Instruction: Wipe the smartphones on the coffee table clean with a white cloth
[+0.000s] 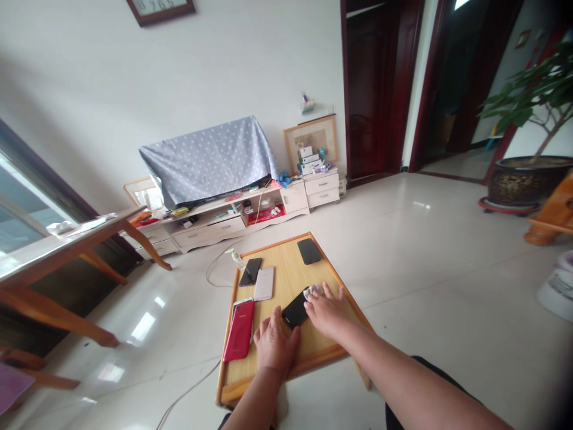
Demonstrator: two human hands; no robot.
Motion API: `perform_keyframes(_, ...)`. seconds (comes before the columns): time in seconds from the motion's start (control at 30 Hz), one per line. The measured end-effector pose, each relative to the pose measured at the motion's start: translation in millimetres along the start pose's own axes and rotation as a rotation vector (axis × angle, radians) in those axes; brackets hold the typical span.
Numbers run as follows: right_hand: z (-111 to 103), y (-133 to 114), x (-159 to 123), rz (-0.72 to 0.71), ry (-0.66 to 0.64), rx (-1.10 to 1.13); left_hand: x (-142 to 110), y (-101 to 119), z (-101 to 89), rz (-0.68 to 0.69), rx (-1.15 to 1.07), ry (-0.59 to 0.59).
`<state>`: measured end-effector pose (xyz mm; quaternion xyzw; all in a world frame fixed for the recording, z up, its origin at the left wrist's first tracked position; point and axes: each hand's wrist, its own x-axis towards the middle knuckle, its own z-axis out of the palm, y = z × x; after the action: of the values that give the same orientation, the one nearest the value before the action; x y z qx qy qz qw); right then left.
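A black smartphone (294, 310) lies at a slant on a small wooden table (286, 257). My left hand (274, 346) holds its near end, thumb on one side and fingers on the other. Over the far end, my right hand (329, 312) presses a crumpled white tissue (312, 291) against the screen with its fingers. To the left, a red phone (239, 331) rests on a white-edged one. Beyond it are a pale pink phone (264, 283) and a dark phone (250, 272). Another dark phone (308, 251) lies near the far right corner.
A pump bottle (237, 260) stands at the table's left edge. A cable (190, 385) runs over the floor on the left. Farther off are a low cabinet (210, 233) with a cloth-covered screen (210, 158), a wooden bench-like table (67, 251) and a potted plant (514, 185).
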<state>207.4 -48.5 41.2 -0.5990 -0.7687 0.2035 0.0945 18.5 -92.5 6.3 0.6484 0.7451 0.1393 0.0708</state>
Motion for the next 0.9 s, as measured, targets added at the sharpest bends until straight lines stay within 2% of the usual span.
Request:
perform_keyframes(0.13,19.9,-26.1,-26.2,-0.224,-0.022,0.036,0.7,-2.2,0.9,0.011,0.004,-0.015)
perform_keyframes(0.2,23.2,-31.7,-33.6,-0.259,-0.037,0.044,0.8,-1.9,-0.1,0.006,0.009,-0.04)
perform_keyframes(0.27,17.5,-25.9,-31.6,-0.205,-0.044,0.033,0.4,-0.2,-2.0,0.0,0.002,-0.042)
perform_keyframes(0.4,-2.8,1.5,-13.8,0.004,-0.025,-0.014,-1.1,3.9,-4.8,-0.007,-0.007,-0.018)
perform_keyframes(0.47,-4.8,6.5,-10.5,0.043,-0.01,-0.027,-1.1,4.1,-4.5,-0.009,-0.006,-0.012)
perform_keyframes(0.53,1.2,0.6,-15.0,-0.007,0.0,-0.015,-0.4,2.6,-3.1,-0.009,-0.011,-0.009)
perform_keyframes(0.7,18.0,-27.0,-33.7,-0.244,-0.059,0.06,2.0,-2.8,0.7,0.004,-0.013,-0.029)
perform_keyframes(0.77,13.7,-27.3,-31.4,-0.226,-0.078,0.055,1.7,-2.4,0.6,-0.002,-0.01,-0.027)
perform_keyframes(0.9,0.2,-17.9,-17.3,-0.097,-0.059,0.031,0.0,1.5,-2.5,-0.007,-0.002,-0.021)
